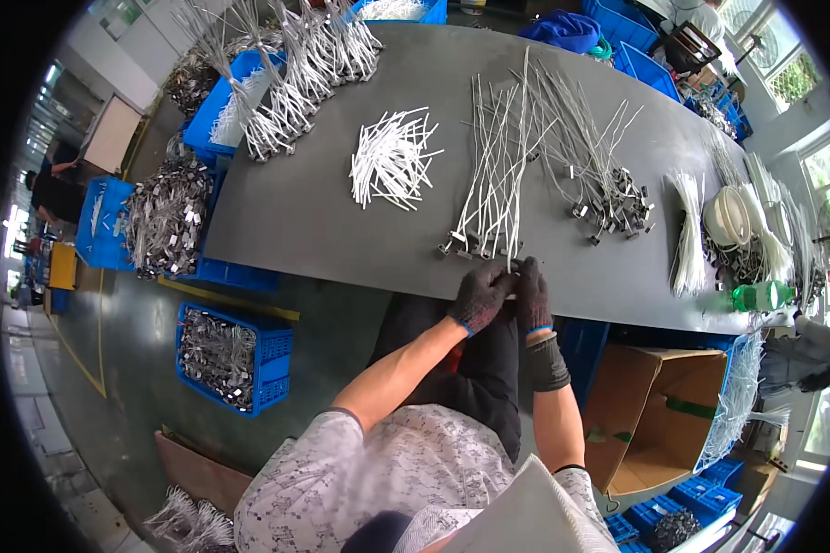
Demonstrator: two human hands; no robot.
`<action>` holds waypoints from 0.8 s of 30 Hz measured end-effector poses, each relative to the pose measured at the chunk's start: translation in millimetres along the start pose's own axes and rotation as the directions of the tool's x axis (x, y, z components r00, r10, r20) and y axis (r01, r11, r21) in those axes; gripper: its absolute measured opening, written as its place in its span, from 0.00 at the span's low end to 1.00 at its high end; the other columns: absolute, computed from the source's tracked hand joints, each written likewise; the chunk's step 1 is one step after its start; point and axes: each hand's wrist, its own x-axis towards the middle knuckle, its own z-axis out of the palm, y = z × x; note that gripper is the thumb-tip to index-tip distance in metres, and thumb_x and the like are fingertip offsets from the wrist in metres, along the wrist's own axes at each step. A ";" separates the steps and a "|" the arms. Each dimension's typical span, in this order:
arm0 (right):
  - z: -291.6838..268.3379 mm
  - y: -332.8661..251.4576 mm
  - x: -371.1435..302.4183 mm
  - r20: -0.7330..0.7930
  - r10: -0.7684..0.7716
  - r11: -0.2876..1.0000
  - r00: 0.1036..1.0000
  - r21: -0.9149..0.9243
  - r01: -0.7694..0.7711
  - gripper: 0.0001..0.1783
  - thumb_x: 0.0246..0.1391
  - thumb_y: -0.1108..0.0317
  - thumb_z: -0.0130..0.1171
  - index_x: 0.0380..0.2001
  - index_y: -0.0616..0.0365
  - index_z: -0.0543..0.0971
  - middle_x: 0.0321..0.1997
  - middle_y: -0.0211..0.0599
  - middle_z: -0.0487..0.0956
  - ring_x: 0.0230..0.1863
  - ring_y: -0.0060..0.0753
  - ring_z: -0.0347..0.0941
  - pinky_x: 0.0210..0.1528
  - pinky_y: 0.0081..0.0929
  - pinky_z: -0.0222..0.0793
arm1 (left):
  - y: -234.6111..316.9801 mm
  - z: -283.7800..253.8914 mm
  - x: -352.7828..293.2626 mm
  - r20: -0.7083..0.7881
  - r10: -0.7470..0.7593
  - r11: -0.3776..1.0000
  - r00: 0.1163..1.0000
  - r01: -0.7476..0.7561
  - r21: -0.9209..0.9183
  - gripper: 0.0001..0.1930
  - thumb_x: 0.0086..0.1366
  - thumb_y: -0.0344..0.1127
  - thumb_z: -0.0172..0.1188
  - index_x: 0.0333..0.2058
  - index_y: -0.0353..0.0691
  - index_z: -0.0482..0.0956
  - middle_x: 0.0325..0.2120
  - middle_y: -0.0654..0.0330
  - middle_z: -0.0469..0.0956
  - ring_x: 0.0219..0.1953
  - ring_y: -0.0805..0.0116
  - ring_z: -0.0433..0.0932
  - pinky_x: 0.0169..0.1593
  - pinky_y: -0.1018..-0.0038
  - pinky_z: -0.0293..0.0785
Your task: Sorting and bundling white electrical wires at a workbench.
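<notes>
Dark knitted gloves cover both our hands, which meet at the near edge of the grey table (314,221) in the head view. Our left hand (481,297) has thumb and fingers closed, pinching the lower end of a long white strand (523,138) that runs away from us across the tabletop. Our right hand (532,297) sits just beside it, fingers curled in close to the same end; the fingertips overlap too much for us to tell whether it grips as well. Next to the strand lie the thin wires (489,175), with small dark clips at their near ends. Farther left we have a loose pile of short white tubes (392,161), and to the right a tangle of clipped wires (615,205). Bundled wires (295,92) line the far left corner; a white bundle (687,240) and a green bottle (761,296) lie at the right end. Below the tabletop, a blue crate (275,355) full of parts stands on the floor to our left, and an open cardboard box (622,405) to our right.
</notes>
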 end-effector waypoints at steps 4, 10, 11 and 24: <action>-8.3 -14.8 77.9 0.198 -0.285 0.674 0.938 -0.654 0.343 0.26 0.67 0.47 0.50 0.46 0.61 0.80 0.37 0.51 0.84 0.36 0.48 0.82 0.41 0.38 0.77 | -11.6 -40.8 53.3 0.059 -0.138 0.942 0.989 0.112 0.318 0.21 0.65 0.49 0.63 0.26 0.35 0.80 0.20 0.53 0.79 0.27 0.67 0.80 0.31 0.62 0.74; 40.9 -12.2 209.1 0.141 -0.349 0.456 0.926 -0.838 0.300 0.21 0.62 0.51 0.54 0.49 0.54 0.78 0.46 0.58 0.80 0.47 0.67 0.77 0.48 0.57 0.72 | -25.7 -82.5 116.5 -0.181 0.025 0.474 0.983 0.148 0.868 0.16 0.64 0.48 0.60 0.39 0.40 0.80 0.37 0.48 0.83 0.40 0.44 0.81 0.43 0.52 0.76; 53.6 -8.2 219.0 0.164 -0.305 0.478 0.938 -0.825 0.300 0.20 0.62 0.52 0.54 0.49 0.53 0.78 0.46 0.59 0.80 0.47 0.67 0.76 0.48 0.56 0.72 | -30.7 -86.1 126.1 -0.199 -0.005 0.471 0.980 0.178 0.864 0.17 0.63 0.45 0.60 0.45 0.40 0.79 0.43 0.48 0.82 0.46 0.45 0.80 0.45 0.53 0.76; 42.2 -37.4 283.1 0.061 -0.330 0.277 0.942 -0.948 0.158 0.19 0.60 0.53 0.55 0.50 0.51 0.76 0.44 0.56 0.81 0.44 0.63 0.79 0.42 0.58 0.74 | -52.6 -123.2 153.9 -0.423 0.023 0.623 0.906 0.318 0.714 0.12 0.66 0.46 0.56 0.33 0.44 0.81 0.30 0.47 0.81 0.35 0.42 0.81 0.36 0.50 0.75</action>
